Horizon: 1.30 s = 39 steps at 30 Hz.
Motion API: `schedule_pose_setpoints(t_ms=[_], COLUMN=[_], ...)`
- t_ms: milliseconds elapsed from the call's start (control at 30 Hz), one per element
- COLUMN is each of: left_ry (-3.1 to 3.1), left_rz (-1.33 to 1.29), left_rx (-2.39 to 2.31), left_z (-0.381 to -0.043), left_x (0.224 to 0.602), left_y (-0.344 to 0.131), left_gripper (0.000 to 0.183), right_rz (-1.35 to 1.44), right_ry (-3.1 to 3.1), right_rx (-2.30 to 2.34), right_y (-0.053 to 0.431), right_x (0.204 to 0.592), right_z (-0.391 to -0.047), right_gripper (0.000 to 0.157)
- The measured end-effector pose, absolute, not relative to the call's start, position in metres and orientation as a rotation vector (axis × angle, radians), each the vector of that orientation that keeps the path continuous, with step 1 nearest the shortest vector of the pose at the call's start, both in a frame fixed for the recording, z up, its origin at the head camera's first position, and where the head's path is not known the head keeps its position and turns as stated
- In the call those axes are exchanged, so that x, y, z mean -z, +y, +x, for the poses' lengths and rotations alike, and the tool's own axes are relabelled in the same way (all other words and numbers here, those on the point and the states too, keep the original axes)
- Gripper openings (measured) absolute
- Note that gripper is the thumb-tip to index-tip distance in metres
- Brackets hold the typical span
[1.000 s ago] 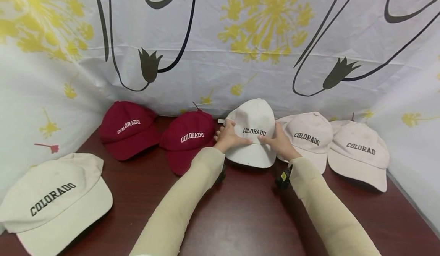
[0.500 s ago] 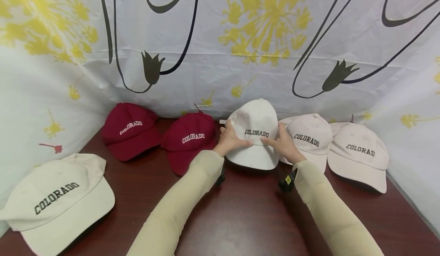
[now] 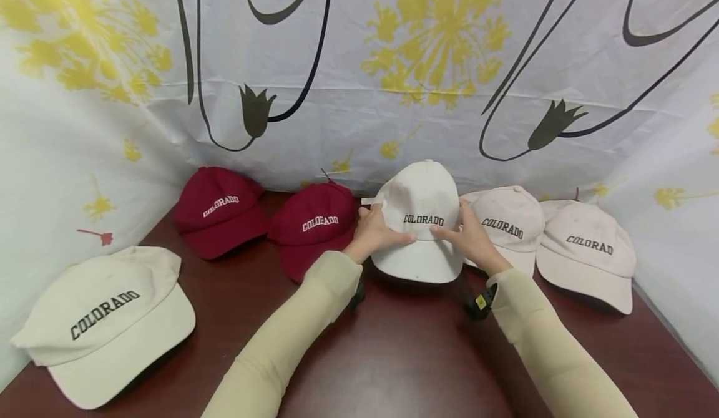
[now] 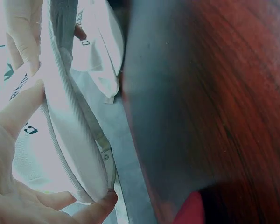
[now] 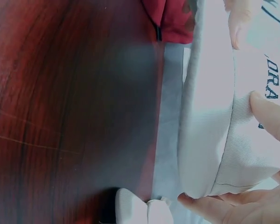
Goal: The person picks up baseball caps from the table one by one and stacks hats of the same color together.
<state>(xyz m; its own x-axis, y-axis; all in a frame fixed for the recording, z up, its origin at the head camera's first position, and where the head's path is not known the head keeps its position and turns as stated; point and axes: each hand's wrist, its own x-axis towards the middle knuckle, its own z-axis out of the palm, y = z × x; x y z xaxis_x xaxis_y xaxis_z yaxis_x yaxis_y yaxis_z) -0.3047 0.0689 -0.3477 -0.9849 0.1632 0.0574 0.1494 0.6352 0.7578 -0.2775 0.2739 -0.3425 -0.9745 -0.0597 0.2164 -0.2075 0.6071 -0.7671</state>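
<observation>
A white baseball cap (image 3: 424, 187) with dark COLORADO lettering is held between both hands at the back middle of the table. My left hand (image 3: 377, 232) grips its left side, thumb on the front above the brim, fingers round the edge. On the opposite side my right hand (image 3: 473, 237) grips it the same way, and the two thumbs nearly meet under the lettering. The left wrist view shows fingertips (image 4: 100, 207) at the cap's lower edge and a strap with a snap. In the right wrist view the brim (image 5: 205, 107) stands apart from the wood.
Two dark red caps, one at the far left (image 3: 219, 209) and one nearer (image 3: 314, 221), sit left of the hands. Two pale pink caps (image 3: 502, 218) stand at right. A cream cap (image 3: 107, 312) lies front left. Patterned cloth (image 3: 337, 112) walls the dark wooden table (image 3: 393, 355).
The hands and the white cap have shifted slightly right and nearer, the grip unchanged. The head view has turned a little to the left; the other caps keep their places.
</observation>
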Motion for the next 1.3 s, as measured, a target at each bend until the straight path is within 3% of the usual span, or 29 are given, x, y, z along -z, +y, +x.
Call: schedule_pose_setpoints(t_ms=[667, 1300], left_ry=[2.896, 2.770], left_rz=[0.394, 0.579], left_rx=[-1.266, -1.347], left_z=[-0.255, -0.208], left_x=[0.335, 0.328], left_y=[0.055, 0.038], left_gripper=[0.096, 0.074], right_rz=[0.247, 0.363], right_ry=[-2.683, -2.642], right_rx=[-1.225, -1.227], right_y=[0.268, 0.269], right_x=[0.323, 0.324], right_z=[-0.222, -0.174], right_gripper=[0.084, 0.079])
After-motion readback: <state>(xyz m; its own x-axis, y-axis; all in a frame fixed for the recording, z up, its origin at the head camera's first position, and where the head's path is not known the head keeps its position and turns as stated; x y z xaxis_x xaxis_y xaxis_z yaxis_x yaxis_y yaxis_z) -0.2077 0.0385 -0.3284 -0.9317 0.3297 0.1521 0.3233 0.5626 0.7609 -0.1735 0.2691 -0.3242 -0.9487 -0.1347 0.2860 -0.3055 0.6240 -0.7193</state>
